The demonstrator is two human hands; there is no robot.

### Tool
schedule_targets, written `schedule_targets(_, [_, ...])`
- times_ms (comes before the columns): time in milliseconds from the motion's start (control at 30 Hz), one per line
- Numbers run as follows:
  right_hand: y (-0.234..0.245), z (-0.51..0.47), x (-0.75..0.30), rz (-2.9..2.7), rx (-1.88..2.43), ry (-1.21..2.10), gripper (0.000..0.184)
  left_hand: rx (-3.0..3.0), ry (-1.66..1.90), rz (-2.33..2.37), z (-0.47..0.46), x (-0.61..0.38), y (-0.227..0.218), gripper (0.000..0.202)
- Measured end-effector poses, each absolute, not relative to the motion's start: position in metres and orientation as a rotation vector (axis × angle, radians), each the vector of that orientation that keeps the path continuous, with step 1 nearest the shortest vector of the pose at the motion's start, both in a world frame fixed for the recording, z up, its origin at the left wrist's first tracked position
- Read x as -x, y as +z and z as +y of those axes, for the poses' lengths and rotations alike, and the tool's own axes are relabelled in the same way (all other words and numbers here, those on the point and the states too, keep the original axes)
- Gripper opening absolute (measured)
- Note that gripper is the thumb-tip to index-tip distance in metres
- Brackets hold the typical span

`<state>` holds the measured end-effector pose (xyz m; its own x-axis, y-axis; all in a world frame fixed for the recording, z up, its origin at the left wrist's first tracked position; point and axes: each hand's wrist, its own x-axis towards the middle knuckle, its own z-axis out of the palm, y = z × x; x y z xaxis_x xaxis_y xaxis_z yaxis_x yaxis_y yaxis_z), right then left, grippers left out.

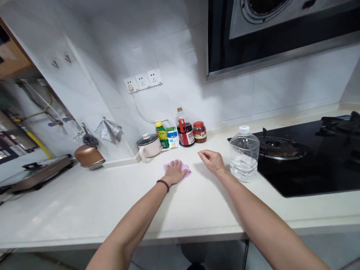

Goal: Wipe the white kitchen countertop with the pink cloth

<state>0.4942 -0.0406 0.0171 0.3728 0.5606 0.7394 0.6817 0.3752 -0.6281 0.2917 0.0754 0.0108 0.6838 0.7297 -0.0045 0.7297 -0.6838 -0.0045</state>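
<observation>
The pale counter (92,210) runs across the front. Flat on it, in the middle, lies a thin lilac cloth (187,171), rumpled at its edges and mostly covered by the left hand (174,172). That hand's fingers are spread and slightly parted, pressing down on the cloth rather than gripping it; a dark beaded bracelet (164,183) circles the wrist. The right hand (213,161) is curled into a loose fist above the counter, with nothing visible in it.

Just beside the right wrist stands a clear, squarish bottle (244,157) with a white cap, partly filled with clear liquid, between that hand and the black hob (287,176).

Behind the cloth, a cream pot (150,147) with a glass lid stands close by. Next to it are a green bottle (162,135) with a yellow cap, a white-and-blue bag (173,138) showing the character "低", a dark sauce bottle (186,133) and a red-lidded jar (199,133); the smaller print is too blurred to read. On the wall beyond are white sockets (143,80).
</observation>
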Motion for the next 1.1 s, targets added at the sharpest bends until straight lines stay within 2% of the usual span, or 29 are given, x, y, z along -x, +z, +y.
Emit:
schedule_targets(267, [0.022, -0.050, -0.496, -1.272, 1.270, -0.141, 0.025, 3.112, -0.061, -0.549, -0.024, -0.385, 0.004, 0.077])
schedule_targets(433, [0.021, -0.054, -0.493, -1.270, 1.292, -0.095, 0.025, 3.147, -0.056, -0.398, -0.032, -0.398, 0.003, 0.073])
schedule_targets(700, [0.016, -0.054, -0.494, -1.301, 1.280, -0.049, 0.025, 3.126, -0.097, -0.704, 0.044, -0.381, 0.007, 0.084])
schedule_targets(1100, [0.013, -0.051, -0.490, -1.326, 1.298, 0.044, 0.030, 2.854, -0.129, -1.413, 0.196, -0.312, 0.011, 0.083])
